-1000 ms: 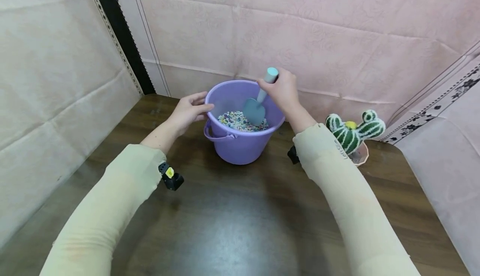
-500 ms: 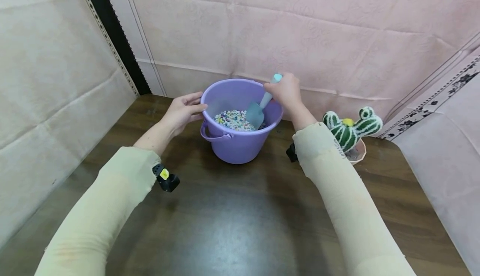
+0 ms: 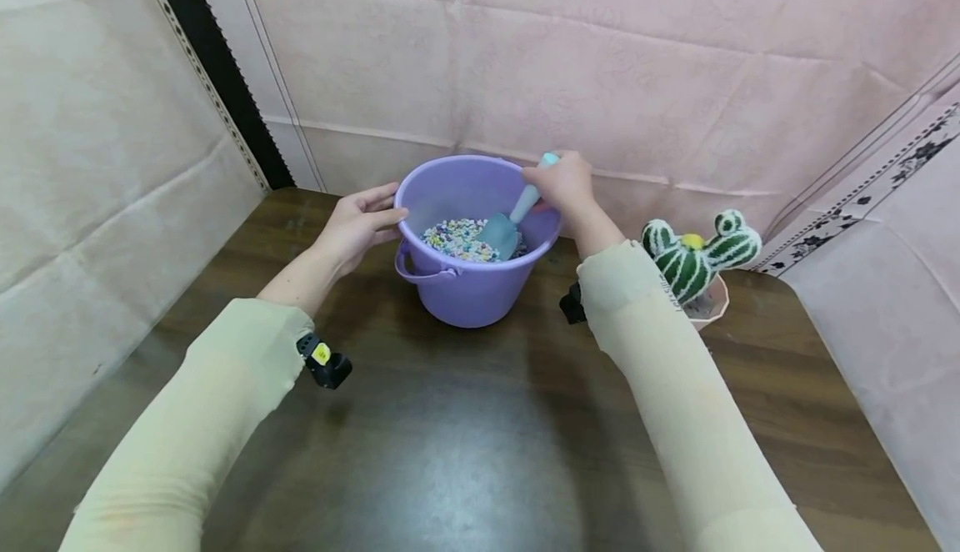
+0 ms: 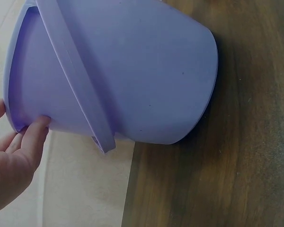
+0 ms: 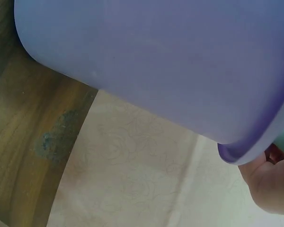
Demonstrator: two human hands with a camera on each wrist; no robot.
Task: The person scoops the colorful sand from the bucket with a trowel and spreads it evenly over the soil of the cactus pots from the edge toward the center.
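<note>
Purple bucket is just sitting on the desk, left grip pinching its nine-o'clock rim, right grip wrapped round the blue scoop dipped in the beads around four o'clock.

Head view looks forward and down from above; wrist views sit closer — sharing the bucket.

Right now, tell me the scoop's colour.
The scoop is blue, with a paler turquoise handle end; the head view shows it best.

Purple bucket and potted cactus on a wood-grained table.
</note>
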